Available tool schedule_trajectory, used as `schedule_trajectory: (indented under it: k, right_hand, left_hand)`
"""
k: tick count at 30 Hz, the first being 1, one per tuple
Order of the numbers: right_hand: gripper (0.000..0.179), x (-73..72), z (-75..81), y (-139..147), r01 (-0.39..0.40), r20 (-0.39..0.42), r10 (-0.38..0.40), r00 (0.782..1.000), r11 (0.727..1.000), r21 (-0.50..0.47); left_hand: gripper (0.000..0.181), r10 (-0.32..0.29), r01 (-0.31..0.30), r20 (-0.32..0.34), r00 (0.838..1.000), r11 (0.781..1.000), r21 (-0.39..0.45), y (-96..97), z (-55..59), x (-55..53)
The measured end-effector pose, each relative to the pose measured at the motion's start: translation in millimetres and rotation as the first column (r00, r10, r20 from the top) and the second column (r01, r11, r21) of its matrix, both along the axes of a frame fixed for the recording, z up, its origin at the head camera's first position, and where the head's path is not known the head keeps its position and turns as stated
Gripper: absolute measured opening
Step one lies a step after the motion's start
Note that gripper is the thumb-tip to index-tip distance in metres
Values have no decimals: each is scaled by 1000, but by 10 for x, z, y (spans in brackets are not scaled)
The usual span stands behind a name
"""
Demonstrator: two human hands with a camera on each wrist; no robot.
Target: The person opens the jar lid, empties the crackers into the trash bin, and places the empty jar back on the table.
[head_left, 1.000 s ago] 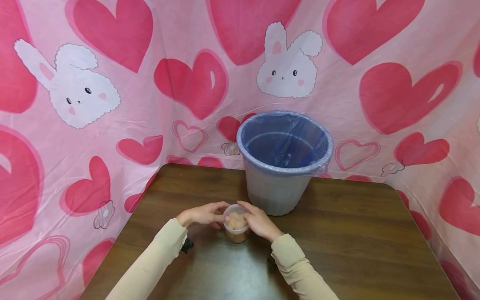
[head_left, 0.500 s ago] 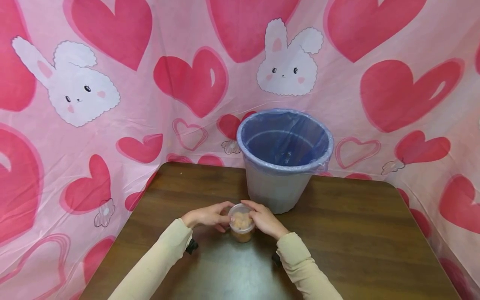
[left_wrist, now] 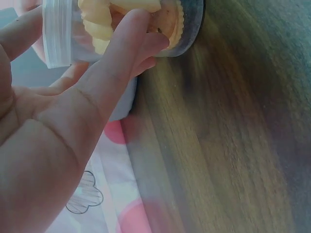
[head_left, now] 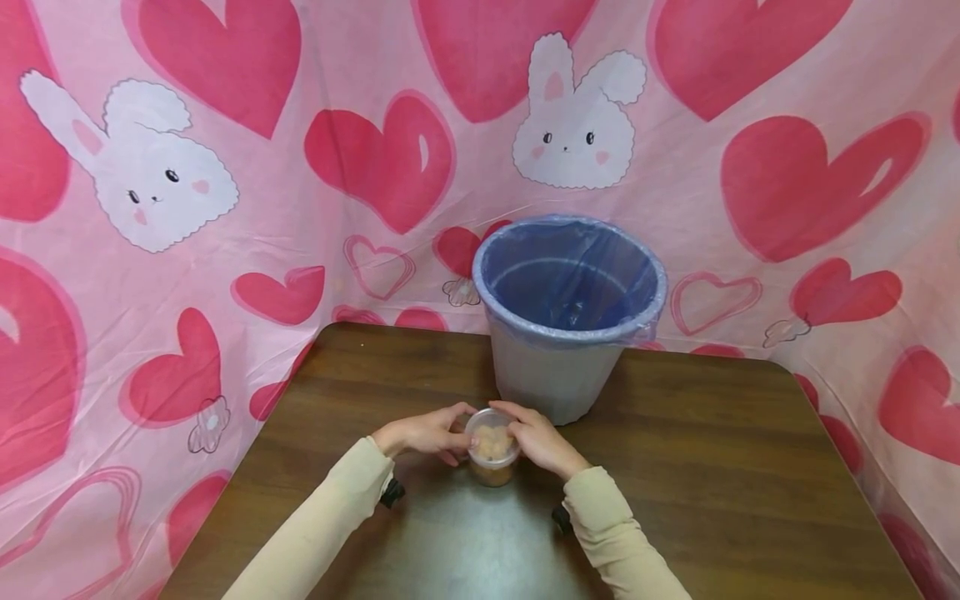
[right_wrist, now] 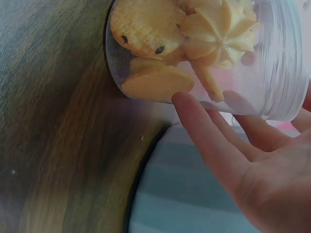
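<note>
A small clear plastic jar of cookies (head_left: 491,473) stands upright on the table, between both hands. Its pale ribbed lid (left_wrist: 57,36) is on. My left hand (head_left: 429,433) holds the jar from the left, thumb at the lid and fingers along the side. From the right, my right hand (head_left: 542,442) holds it, thumb over the lid and fingers reaching round the far side. Through the wall in the right wrist view, a swirled cookie (right_wrist: 221,34) and a round cookie with dark bits (right_wrist: 146,26) show. Some fingers are hidden behind the jar.
A pale bin (head_left: 551,375) with a blue plastic liner (head_left: 570,283) stands just behind the jar, slightly right. The brown wooden table (head_left: 720,467) meets a pink heart-and-rabbit cloth (head_left: 382,158) at its back and sides. Black wrist mounts (head_left: 392,493) hang under the sleeves.
Both hands and the jar have shifted a little to the right together across the table. The bin stays in place; the head view has tilted slightly.
</note>
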State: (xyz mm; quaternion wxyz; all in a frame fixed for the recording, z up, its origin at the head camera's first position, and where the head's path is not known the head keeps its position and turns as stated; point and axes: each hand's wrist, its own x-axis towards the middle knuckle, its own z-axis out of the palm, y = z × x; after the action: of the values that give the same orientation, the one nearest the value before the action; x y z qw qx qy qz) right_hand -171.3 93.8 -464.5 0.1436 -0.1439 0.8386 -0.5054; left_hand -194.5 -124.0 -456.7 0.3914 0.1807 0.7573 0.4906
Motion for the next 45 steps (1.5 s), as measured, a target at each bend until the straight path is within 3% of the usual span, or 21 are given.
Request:
schedule_trajectory:
  k: [6, 14, 20, 28, 45]
  right_hand:
    - [51, 26, -4, 43, 39, 38, -38, 999, 999, -22]
    - [45, 64, -15, 95, 77, 68, -73, 995, 996, -55]
    - [43, 101, -11, 132, 62, 60, -58, 997, 996, -68]
    - [45, 120, -44, 233, 53, 86, -43, 995, 992, -116]
    - [40, 123, -123, 491, -80, 108, 105, 989, 973, -217]
  left_hand:
    - [47, -27, 27, -26, 999, 1000, -8, 41, -2, 13]
    - [51, -124, 121, -167, 978, 992, -26, 66, -33, 23]
    - [46, -97, 90, -267, 959, 995, -40, 103, -73, 20]
    - [52, -90, 120, -329, 940, 990, 70, 177, -154, 43]
    - [57, -103, 125, -277, 955, 990, 62, 370, -143, 122]
